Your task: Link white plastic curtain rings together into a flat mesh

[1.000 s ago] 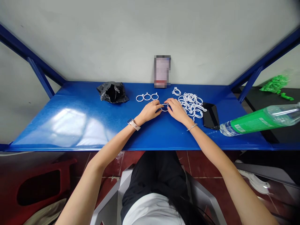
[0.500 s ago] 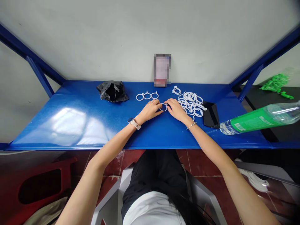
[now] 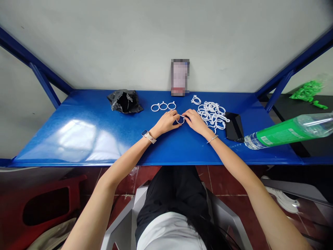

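Ring (image 3: pixel 180 123) between both hands (image 3: pixel 166 122) (image 3: pixel 195 121) has shifted slightly leftward.

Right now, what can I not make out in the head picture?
In the head view:
Held ring: partly covered by left hand and right hand.
Ring pile: count lost in overlap.
Black bag: inside too dark.
Upright rectangle: display pixelated.
Bottle: top cut by right edge.

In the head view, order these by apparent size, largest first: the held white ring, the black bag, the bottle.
1. Bottle, though nearness may enlarge it
2. Black bag
3. White ring, clearly smallest
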`<move>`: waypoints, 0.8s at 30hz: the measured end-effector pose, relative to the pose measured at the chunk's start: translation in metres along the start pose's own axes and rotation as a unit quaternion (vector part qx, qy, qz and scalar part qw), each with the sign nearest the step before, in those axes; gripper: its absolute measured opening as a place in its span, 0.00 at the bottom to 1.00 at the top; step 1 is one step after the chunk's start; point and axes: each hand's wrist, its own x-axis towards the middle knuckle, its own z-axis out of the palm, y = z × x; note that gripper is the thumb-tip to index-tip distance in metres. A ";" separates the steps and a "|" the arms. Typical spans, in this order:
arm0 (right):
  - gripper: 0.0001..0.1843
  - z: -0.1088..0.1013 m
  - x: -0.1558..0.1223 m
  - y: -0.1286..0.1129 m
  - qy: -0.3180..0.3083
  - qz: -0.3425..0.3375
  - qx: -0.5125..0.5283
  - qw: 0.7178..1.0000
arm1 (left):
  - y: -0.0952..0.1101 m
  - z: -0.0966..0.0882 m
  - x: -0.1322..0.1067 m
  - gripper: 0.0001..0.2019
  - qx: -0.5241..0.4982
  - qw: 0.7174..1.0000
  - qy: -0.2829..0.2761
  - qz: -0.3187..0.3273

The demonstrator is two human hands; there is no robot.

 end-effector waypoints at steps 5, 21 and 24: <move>0.14 0.000 0.001 -0.001 -0.002 -0.004 0.009 1.000 | 0.001 -0.003 0.000 0.08 -0.008 1.000 0.001 0.003; 0.11 -0.009 0.003 -0.008 0.046 0.034 0.123 0.991 | -0.003 -0.009 0.000 0.06 -0.131 0.989 0.070 -0.013; 0.11 -0.009 0.005 -0.008 0.059 0.070 0.209 0.974 | -0.004 -0.010 0.001 0.06 -0.194 0.976 0.099 -0.024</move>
